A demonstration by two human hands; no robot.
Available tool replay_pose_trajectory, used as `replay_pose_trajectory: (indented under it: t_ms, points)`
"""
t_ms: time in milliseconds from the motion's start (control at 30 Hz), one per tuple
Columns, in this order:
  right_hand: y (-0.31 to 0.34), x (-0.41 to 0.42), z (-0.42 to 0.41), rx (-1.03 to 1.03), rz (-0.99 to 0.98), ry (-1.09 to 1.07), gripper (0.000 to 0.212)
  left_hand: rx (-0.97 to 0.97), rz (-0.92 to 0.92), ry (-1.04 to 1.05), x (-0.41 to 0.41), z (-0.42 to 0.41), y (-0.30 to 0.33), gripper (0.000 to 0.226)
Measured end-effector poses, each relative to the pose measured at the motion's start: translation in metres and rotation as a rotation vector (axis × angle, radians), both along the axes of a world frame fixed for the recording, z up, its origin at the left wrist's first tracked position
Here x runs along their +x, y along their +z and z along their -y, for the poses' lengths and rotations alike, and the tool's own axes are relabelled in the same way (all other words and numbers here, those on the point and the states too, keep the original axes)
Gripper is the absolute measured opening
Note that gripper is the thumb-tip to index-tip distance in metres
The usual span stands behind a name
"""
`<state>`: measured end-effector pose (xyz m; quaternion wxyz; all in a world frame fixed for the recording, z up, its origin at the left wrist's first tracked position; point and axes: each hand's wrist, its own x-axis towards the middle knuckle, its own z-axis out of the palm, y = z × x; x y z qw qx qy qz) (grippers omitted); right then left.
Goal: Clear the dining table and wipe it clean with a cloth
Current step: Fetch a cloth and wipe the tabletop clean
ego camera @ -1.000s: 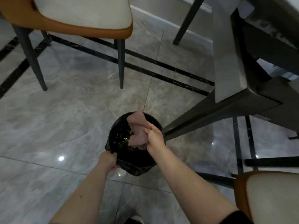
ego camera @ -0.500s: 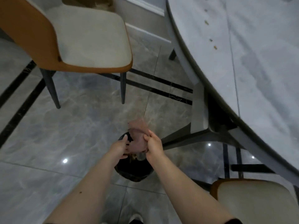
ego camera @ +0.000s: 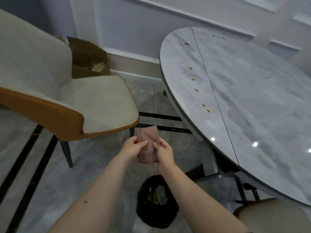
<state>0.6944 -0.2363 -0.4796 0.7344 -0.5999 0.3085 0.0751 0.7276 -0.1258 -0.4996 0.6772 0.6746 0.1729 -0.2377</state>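
Cloth-readying step: left hand [ego camera: 133, 148] and right hand [ego camera: 164, 153] each pinch a side of the pink cloth [ego camera: 148, 142], held just left of the dining table [ego camera: 252, 106]; next it must reach the amber spots [ego camera: 196, 90] near the table's left rim.

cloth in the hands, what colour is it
Dusty pink; the cloth shows best in the head view.

The table [ego camera: 252, 101] top looks like glossy grey marble, as do the floor tiles [ego camera: 101, 165]. The cloth [ego camera: 149, 140] is soft, matt pink fabric. The bin liner [ego camera: 156, 214] is shiny black plastic.
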Motion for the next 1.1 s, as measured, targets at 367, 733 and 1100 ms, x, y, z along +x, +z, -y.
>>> replay_pose_trajectory:
  t_ms: [367, 733, 1100]
  points:
    - [0.072, 0.077, 0.064, -0.522, 0.168, -0.29, 0.017, 0.177, 0.343, -0.211, 0.107, 0.089, 0.092, 0.012]
    - [0.079, 0.082, 0.161, -1.25, -0.176, -0.433, 0.047, 0.335, 0.569, -0.377, 0.148, 0.206, 0.101, 0.024]
    - [0.023, 0.157, 0.148, -1.45, -0.442, -0.065, 0.071, 0.717, 0.796, -0.198, 0.283, 0.164, 0.071, 0.035]
